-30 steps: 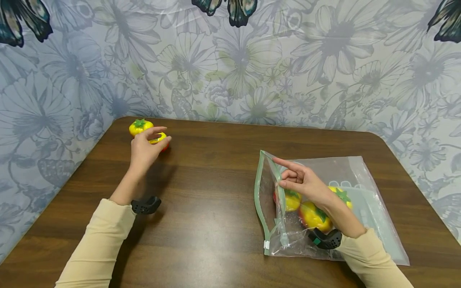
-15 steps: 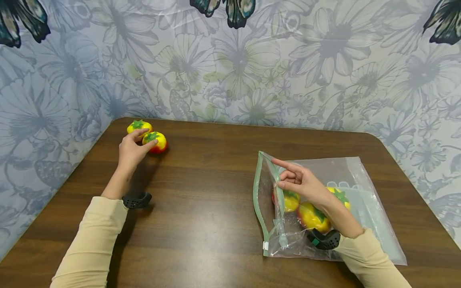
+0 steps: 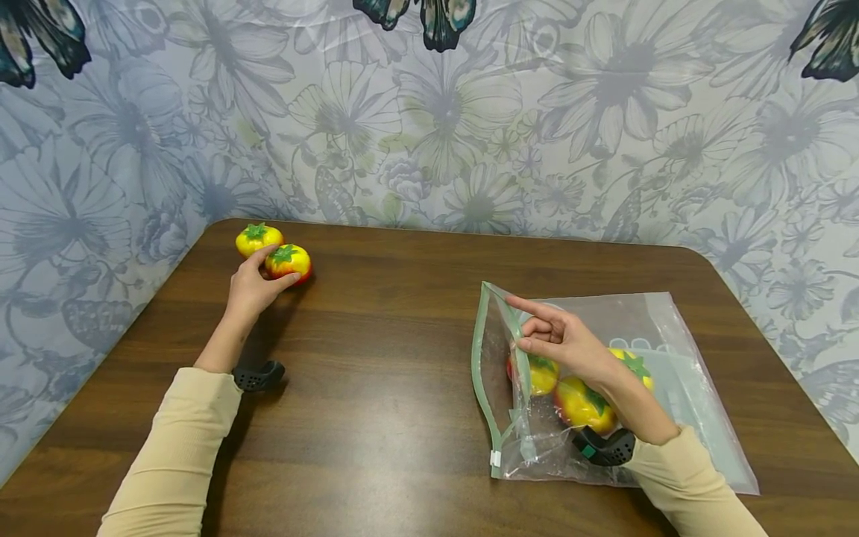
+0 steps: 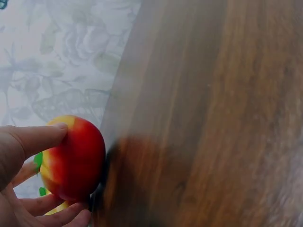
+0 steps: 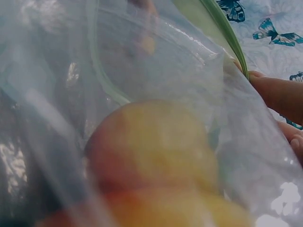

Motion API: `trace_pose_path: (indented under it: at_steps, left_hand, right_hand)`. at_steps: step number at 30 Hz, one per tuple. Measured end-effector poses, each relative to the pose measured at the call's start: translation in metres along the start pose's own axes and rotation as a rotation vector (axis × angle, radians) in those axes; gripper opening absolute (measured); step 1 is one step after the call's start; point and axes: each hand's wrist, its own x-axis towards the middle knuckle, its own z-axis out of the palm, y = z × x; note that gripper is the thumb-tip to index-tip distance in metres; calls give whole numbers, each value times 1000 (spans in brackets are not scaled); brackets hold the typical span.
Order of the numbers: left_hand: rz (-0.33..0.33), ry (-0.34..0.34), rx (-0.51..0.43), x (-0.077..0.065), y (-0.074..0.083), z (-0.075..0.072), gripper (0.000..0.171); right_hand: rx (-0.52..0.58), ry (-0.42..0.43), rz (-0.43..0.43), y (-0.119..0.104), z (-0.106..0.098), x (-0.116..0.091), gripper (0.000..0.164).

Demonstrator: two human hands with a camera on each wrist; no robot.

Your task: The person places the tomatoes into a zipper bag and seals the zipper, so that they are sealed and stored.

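At the far left of the table, my left hand (image 3: 253, 289) grips a toy tomato (image 3: 293, 261), yellow and red with a green star-shaped top. In the left wrist view the thumb (image 4: 40, 138) presses one side of this tomato (image 4: 81, 158), and the fingers curl under the other. A second toy tomato (image 3: 259, 236) sits right behind it. On the right, my right hand (image 3: 570, 339) pinches the green-edged mouth of a clear zip bag (image 3: 714, 455) and keeps it parted. Several toy tomatoes (image 3: 586, 405) lie inside the bag, partly hidden by the right forearm.
A white slider (image 3: 496, 457) sits at the near end of the bag's green edge. The brown wooden table (image 3: 376, 388) meets a flower-patterned wall covering (image 3: 443, 134) at its back. Dark bands (image 3: 258, 376) circle both wrists.
My left hand has moved back left from above the front tomato, then lowered its fingers around it. The right hand and the bag have stayed put.
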Motion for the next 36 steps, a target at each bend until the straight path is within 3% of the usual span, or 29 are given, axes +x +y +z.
trace_pose_path:
  at_steps: [6,9,11,14,17,21,26,36]
  left_hand:
    - [17,35,-57,-1,-1,4,61]
    - [12,34,-41,-1,-1,6,64]
    - [12,14,-8,-1,1,6,71]
    - [68,-15,34,2,9,9,80]
    - [155,-64,45,8,21,15,82]
    - [207,-163,36,15,34,24,78]
    - [174,-258,33,15,41,31,67]
    - [132,-229,-6,12,36,41,69]
  right_hand:
    - [-12,10,3,-1,0,-1,57]
    - [-9,10,3,-1,0,-1,57]
    - [-4,7,4,-1,0,-1,56]
    - [2,2,5,-1,0,-1,57]
    - [4,1,5,-2,1,-1,57]
    - [3,2,9,-3,1,-1,57]
    - [-2,6,15,-2,1,0,57]
    - [-5,8,4,0,-1,0,57]
